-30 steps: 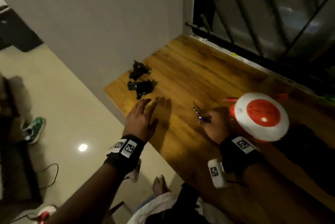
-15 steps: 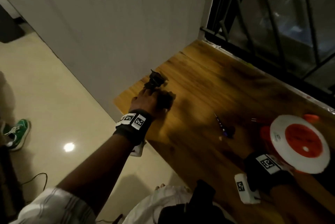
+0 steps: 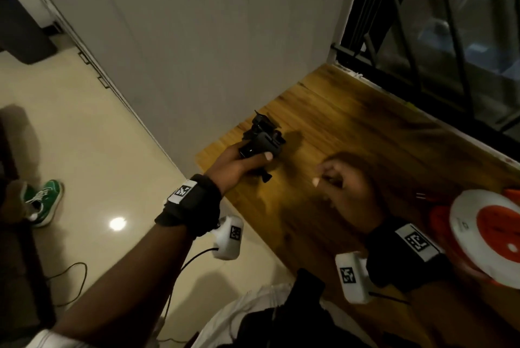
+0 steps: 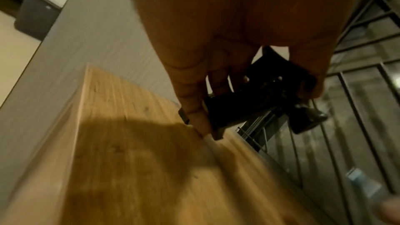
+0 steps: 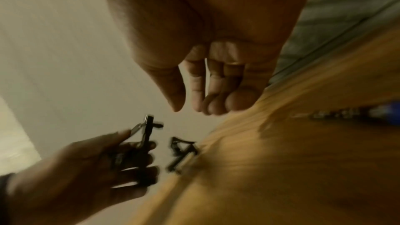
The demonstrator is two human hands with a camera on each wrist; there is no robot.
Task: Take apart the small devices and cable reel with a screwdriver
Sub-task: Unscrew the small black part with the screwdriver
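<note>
A wooden table top (image 3: 380, 150) is seen under the fingers, set into a corner. Beyond the fingertips a plain grey wall (image 3: 211, 38) is found, and to their right a window with dark metal bars (image 3: 450, 38). Left of the fingers, a glossy cream floor (image 3: 84, 136) is lit by one reflected lamp spot (image 3: 117, 224).

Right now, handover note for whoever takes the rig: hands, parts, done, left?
Left hand: grips one black device, lifted just off the table near its far-left corner.
Right hand: empty, fingers loosely curled, above mid-table.
Second black device: on the table by the wall.
Screwdriver: lying on the table, in the right wrist view only, blurred.
Cable reel: on the table by the right wrist, looks intact.
Done: first device picked up. No opened parts visible.
Left: take the screwdriver, open both devices, then the reel.
</note>
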